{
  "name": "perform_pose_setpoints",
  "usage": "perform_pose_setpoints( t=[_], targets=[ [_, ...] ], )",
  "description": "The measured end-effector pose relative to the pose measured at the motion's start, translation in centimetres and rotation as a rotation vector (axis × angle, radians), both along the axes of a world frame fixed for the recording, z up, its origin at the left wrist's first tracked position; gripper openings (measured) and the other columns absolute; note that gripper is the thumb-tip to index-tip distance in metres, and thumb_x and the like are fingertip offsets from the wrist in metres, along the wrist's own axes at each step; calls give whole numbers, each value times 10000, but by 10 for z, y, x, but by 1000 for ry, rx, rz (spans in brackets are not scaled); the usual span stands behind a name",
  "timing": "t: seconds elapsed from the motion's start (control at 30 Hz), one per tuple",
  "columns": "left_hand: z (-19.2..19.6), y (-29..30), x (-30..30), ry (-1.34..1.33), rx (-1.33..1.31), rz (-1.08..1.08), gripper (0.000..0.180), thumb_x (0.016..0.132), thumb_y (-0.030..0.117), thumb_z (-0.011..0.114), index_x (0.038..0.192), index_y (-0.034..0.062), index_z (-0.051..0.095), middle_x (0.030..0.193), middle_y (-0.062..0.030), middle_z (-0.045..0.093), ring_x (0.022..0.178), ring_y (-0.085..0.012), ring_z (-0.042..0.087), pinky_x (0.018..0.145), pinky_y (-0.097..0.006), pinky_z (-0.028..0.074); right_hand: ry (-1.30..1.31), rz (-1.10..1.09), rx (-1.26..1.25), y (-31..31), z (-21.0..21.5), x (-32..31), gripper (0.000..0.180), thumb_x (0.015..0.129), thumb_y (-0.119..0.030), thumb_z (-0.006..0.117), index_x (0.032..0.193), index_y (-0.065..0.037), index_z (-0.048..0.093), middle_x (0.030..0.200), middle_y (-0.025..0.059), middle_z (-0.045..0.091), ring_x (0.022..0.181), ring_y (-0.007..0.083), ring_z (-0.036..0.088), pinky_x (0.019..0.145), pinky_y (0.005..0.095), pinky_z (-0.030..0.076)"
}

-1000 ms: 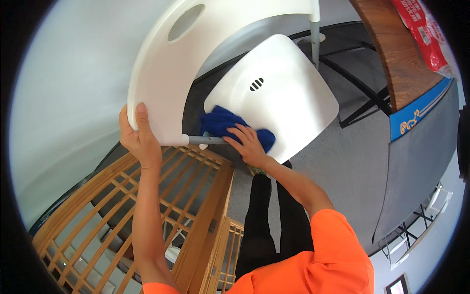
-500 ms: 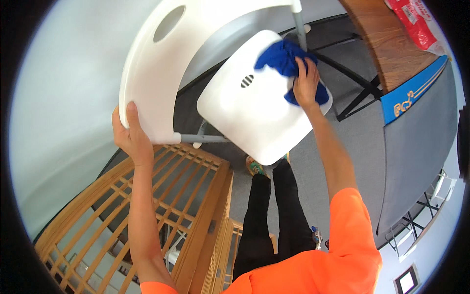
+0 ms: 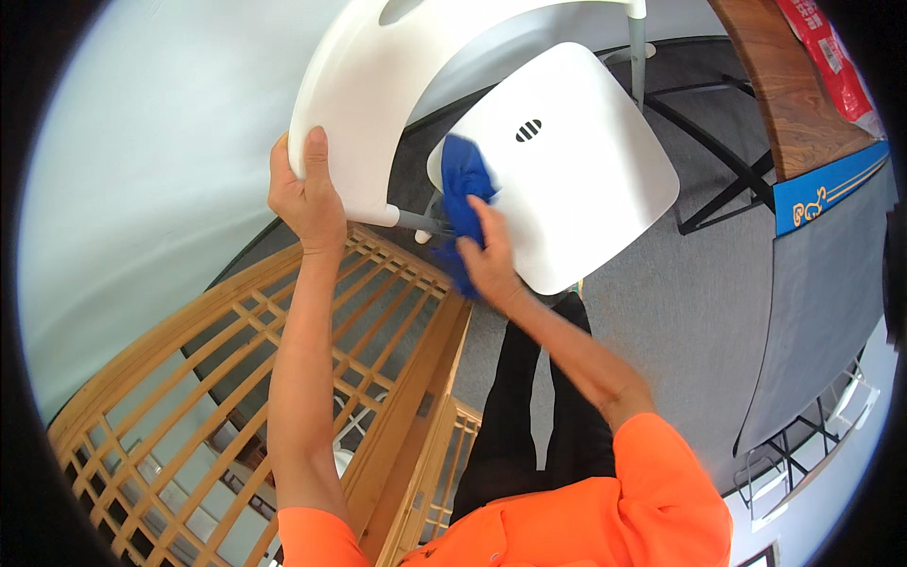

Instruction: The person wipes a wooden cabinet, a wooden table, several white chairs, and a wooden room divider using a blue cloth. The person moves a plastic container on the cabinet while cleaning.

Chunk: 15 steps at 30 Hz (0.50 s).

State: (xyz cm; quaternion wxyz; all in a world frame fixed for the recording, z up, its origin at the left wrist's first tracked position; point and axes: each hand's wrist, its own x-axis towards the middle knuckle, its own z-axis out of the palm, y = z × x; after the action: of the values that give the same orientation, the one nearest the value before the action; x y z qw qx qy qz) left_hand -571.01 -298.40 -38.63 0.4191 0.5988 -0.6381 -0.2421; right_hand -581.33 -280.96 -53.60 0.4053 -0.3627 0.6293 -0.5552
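A white plastic chair stands before me, its curved backrest (image 3: 364, 85) at the upper left and its seat (image 3: 586, 161) to the right of that. My left hand (image 3: 310, 194) grips the lower left end of the backrest, thumb on the near face. In my right hand (image 3: 491, 250) is a blue cloth (image 3: 465, 180), draped over the seat's left edge and hanging down beside it. The cloth is a little smeared by motion. A grey tubular leg (image 3: 420, 222) runs from the backrest toward the cloth, which hides its far end.
A wooden lattice screen (image 3: 265, 369) stands at the lower left, close to my left forearm. To the right is a wooden table (image 3: 789, 90) with a red package (image 3: 831, 61) and a blue patterned strip (image 3: 822, 194). Black metal legs (image 3: 727, 194) cross beneath it. A pale wall rises behind the chair.
My right hand has swept the cloth from the seat's right side to its left edge. The view has shifted, so the chair appears farther right. My left hand still grips the backrest.
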Motion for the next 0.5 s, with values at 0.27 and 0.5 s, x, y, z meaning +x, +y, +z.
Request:
perform_pose_setpoints(
  t=[0.27,0.5],
  targets=[
    [3,-3,-4,-19,0,11,367,949,361,620,1059,11,633,873,-61,660,782,-127,594,718,-277,494,248,126,86,13,23,54,704,692,38,668,1337,-103,423,1286,234,369,1196,446,419,1011,458,388],
    [-3,1,16,276,130,-14,385,999,367,499,1091,13,619,998,-95,658,911,-178,604,824,-327,472,169,83,27,58,69,-11,622,712,-3,667,1303,-51,480,1203,189,481,1118,358,498,982,397,408]
  ],
)
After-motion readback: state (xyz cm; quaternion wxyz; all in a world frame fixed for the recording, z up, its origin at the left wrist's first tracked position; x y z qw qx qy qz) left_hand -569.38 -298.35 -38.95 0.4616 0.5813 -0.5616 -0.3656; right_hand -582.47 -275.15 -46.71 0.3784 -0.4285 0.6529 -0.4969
